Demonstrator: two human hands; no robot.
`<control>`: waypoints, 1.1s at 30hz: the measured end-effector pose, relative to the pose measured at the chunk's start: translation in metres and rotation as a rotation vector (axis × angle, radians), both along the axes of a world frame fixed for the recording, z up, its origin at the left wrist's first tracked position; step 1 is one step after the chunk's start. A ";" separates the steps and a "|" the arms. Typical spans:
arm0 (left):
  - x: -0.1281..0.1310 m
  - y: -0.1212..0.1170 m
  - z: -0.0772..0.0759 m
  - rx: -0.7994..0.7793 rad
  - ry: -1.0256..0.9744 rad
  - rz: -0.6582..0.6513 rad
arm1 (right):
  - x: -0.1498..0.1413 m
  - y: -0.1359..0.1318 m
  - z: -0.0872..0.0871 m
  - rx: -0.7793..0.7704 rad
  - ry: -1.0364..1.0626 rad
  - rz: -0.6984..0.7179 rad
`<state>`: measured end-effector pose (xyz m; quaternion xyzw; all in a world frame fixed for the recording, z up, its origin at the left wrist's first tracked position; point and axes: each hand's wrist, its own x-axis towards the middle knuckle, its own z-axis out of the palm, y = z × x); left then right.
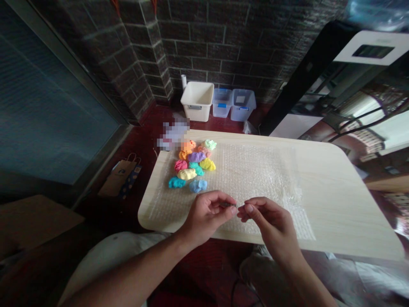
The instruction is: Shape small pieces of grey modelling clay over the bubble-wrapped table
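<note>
My left hand (209,213) and my right hand (271,219) meet fingertip to fingertip above the near part of a bubble wrap sheet (255,170). Thumb and fingers of the left are pinched around a tiny dark bit, too small to name. The right thumb presses against its fingers too; whatever may be between them is hidden. Soft lumps that look like modelling clay lie grouped left of the hands. Nearest is a light blue lump (198,186), with a pale yellow lump (187,174), a teal blue lump (177,182) and a purple lump (197,157) beyond.
The wooden table (338,200) has rounded corners. A blurred, pixelated object (172,135) sits at its far left corner. On the floor behind stand a white basket (198,102) and two clear bins (243,105). A paper bag (118,177) lies left of the table.
</note>
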<state>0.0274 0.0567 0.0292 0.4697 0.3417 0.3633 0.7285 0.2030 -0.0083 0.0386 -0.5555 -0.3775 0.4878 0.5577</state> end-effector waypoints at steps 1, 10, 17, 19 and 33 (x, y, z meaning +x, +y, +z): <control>0.000 0.000 0.000 0.014 0.007 0.004 | 0.000 0.000 0.000 0.013 -0.049 0.001; -0.002 -0.003 -0.001 0.081 0.038 -0.035 | -0.002 -0.003 -0.001 0.033 -0.035 -0.006; -0.002 -0.004 0.001 0.065 0.048 -0.045 | -0.001 -0.004 -0.001 0.058 -0.076 0.039; -0.002 -0.004 0.001 0.060 0.048 -0.046 | -0.001 -0.004 0.000 0.071 -0.085 0.047; -0.002 -0.004 0.001 -0.001 -0.010 -0.038 | -0.003 -0.002 -0.003 0.197 -0.137 0.074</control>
